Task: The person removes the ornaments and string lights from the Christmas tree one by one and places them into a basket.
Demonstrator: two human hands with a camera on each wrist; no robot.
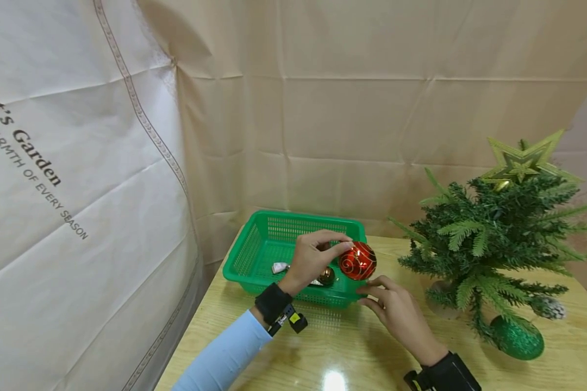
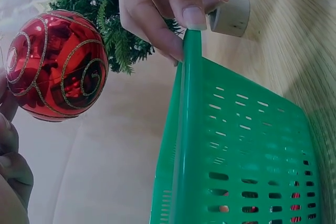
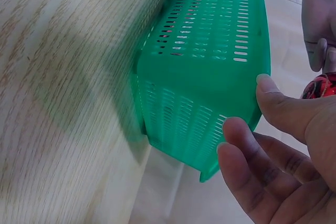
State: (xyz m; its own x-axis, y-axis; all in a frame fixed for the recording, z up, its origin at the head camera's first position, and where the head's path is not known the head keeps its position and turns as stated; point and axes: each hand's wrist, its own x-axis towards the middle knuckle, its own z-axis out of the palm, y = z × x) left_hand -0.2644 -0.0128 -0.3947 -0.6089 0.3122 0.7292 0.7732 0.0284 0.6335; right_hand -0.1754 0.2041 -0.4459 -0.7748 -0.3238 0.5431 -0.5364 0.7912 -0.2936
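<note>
In the head view my left hand [image 1: 307, 262] holds a shiny red Christmas ball [image 1: 358, 262] with gold swirls by its side, above the right end of a green plastic basket [image 1: 261, 217]. Close by the ball, my right hand [image 1: 397, 310] is at the basket's front right corner. The left wrist view shows its thumb on top of the rim [image 2: 192, 93] and fingers behind it, pinching the edge. A bronze-coloured ball [image 1: 326, 276] and a small white piece [image 1: 279, 267] lie inside the basket, partly hidden by the left hand and wrist.
A small artificial Christmas tree [image 1: 494, 233] stands at the right, topped by a gold star [image 1: 520, 163]. From its lower branches hang a glittery green ball [image 1: 518, 338] and a frosted pine cone [image 1: 549, 308]. Cloth curtains [image 1: 342, 119] rise behind the wooden table [image 1: 293, 358].
</note>
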